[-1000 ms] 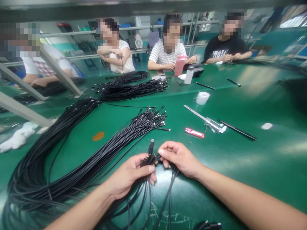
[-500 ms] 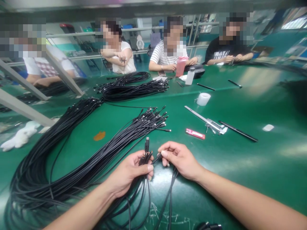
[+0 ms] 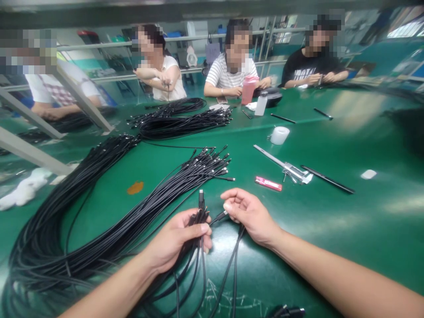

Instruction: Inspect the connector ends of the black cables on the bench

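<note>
The left hand (image 3: 192,236) wraps its thumb and fingers round a bunch of slim black plastic cable plugs (image 3: 199,217) (too tightly packed to count). The right hand (image 3: 250,213) pinches, seemingly by its metal tip, 1 black cable plug (image 3: 219,217) slanting between the hands, above the glossy green tabletop (image 3: 331,141). To do this well, I would steady the bunch, part 1 plug at a time and avoid bending tips. 2 round black cables (image 3: 235,260) hang below the right hand. Beyond: 1 thick sheaf of black cables (image 3: 159,201), 1 flat pink box (image 3: 268,183), 1 silver metal caliper (image 3: 291,168), 1 white roll (image 3: 280,135), 1 whitish plastic bottle (image 3: 261,104), 1 pink bottle (image 3: 247,93), 4 co-workers (image 3: 214,79).
</note>
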A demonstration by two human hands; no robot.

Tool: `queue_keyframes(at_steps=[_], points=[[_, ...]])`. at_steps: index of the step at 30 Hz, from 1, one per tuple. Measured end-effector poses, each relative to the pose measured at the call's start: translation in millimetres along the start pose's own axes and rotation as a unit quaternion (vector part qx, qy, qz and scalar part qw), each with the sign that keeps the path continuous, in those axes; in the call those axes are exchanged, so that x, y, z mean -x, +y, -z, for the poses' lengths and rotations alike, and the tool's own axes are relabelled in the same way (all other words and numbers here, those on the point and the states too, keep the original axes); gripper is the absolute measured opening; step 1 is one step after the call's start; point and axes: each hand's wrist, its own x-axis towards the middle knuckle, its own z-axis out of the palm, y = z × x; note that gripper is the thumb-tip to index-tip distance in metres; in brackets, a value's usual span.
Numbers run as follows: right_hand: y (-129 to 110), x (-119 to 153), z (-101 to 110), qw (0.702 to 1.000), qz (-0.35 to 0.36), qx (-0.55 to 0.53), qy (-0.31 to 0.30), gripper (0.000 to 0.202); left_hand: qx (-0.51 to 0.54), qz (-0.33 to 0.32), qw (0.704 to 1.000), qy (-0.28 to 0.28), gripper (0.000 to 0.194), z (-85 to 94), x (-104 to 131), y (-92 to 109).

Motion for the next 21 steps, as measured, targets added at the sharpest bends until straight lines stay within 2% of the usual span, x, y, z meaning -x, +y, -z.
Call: queue_keyframes(at_steps=[3,5,9,15,19,21], points=[[-0.2,-1.1,0.2,1.0,0.015,-0.013,0.011,0.034,0.003,0.0,1.0,-0.001,0.026,-0.2,-0.1,0.1],[-1.1,-0.2,-0.4,1.0,0.002,0.01,-0.004,0.033,0.002,0.002,1.0,-0.002,0.026,-0.3,0.4,0.3],[-3.6,4.5,-2.2,0.991,-0.026,0.087,-0.094,0.031,0.0,-0.002,1.0,-0.011,0.026,-0.4,1.3,1.2],[-14.5,11.3,1.0,0.978,-0.014,0.118,-0.169,0.029,0.019,0.0,1.0,0.016,0.033,1.5,0.4,-0.3],[-20.1,14.7,0.4,0.959,-0.007,0.158,-0.237,0.045,0.01,0.002,1.0,0.02,0.039,4.3,-0.5,-2.7],[-18.3,14.9,-1.6,0.958,-0.016,0.177,-0.227,0.053,0.011,0.0,1.0,0.011,0.038,4.5,-0.1,-3.5]])
